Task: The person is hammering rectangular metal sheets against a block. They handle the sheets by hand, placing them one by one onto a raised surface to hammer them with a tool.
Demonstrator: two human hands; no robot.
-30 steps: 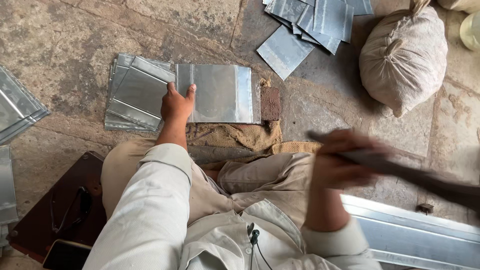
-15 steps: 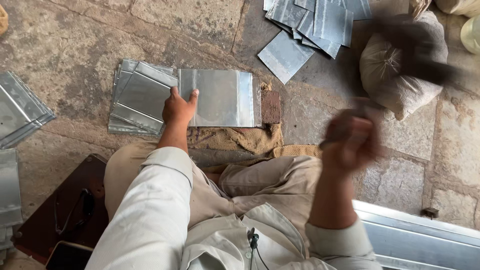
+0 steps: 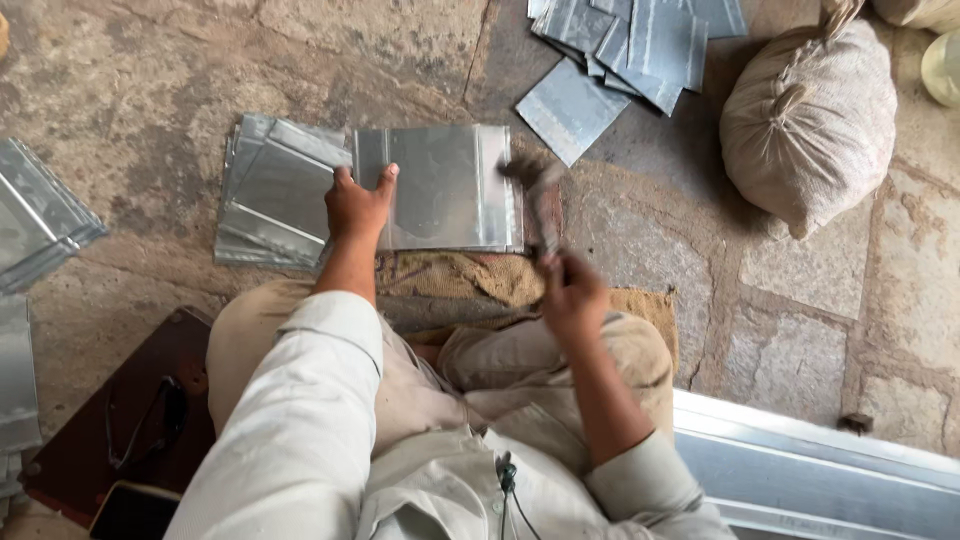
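— What do we see of the left hand (image 3: 358, 203)?

— We see it laid flat, fingers spread a little, pressing down on the left edge of a shiny metal sheet (image 3: 445, 187). That sheet lies on the stone floor (image 3: 150, 90) in front of the knees, its left part overlapping a stack of similar sheets (image 3: 270, 195).

— And the right hand (image 3: 572, 292)?

— We see it curled tight around the handle of a hammer (image 3: 535, 195). The blurred head is down at the sheet's right edge; whether it touches the metal we cannot tell.

— How does this differ from half a second ago?

— Then we saw the right hand raised out to the side with the tool swung up near the tied sack (image 3: 810, 120). Now hand and hammer have come down to the sheet. The left hand has kept its place on the sheet.

— Anything else nearby?

— Loose sheets (image 3: 630, 50) lie beyond, by the sack.
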